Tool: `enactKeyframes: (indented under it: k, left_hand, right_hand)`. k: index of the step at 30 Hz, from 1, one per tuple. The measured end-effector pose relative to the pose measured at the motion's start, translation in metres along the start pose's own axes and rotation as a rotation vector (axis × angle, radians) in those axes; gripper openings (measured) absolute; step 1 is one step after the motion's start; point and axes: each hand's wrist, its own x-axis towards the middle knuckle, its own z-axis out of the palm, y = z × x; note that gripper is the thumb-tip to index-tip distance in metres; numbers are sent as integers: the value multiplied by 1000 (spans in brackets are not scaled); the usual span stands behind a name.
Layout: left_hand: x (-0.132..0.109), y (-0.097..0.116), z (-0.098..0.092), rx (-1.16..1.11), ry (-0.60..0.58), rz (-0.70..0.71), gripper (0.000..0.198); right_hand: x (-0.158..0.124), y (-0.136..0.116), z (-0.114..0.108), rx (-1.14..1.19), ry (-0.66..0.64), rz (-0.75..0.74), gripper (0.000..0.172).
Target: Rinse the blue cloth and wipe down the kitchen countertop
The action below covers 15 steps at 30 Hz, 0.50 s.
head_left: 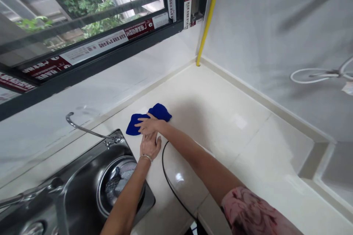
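Observation:
A blue cloth (160, 112) lies bunched on the pale countertop, to the right of the sink's back corner. Across its front edge my right hand (148, 125) rests palm down, with the fingers spread and pointing left. My left hand (149, 146), with a bracelet at the wrist, lies flat just below, its thumb apart. The right hand overlaps the left fingertips, so whether they touch the cloth is hidden. Neither hand is visibly gripping the cloth.
A steel sink (82, 180) with a curved tap (88, 131) and a round metal basket (103, 187) is at lower left. A black cable (172, 189) curves over the countertop (220, 110). A yellow pipe (209, 22) rises in the corner beside the window.

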Motion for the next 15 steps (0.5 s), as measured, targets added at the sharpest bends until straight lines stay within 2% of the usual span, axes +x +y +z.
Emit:
enactKeyframes:
  k: [3, 4, 5, 6, 8, 12, 15]
  left_hand:
    - [0, -2, 2, -2, 11, -5, 48]
    - [1, -2, 3, -2, 14, -3, 49]
    - [1, -2, 3, -3, 13, -2, 51]
    - [1, -1, 3, -6, 8, -1, 53]
    - [1, 0, 1, -17, -6, -5, 56]
    - [1, 3, -2, -30, -36, -20, 57]
    - [2, 3, -2, -33, -53, -37, 58]
  right_hand:
    - [1, 0, -19, -433, -449, -314, 28]
    - [1, 0, -29, -615, -558, -423, 32]
    - [2, 0, -41, -770, -600, -494, 39]
    - [3, 0, -55, -874, -570, -514, 45]
    - [5, 4, -88, -989, -434, -448, 54]
    - [-1, 24, -174, -1060, -145, -152, 58]
    - [-19, 44, -237, -1058, 4, 0, 56]
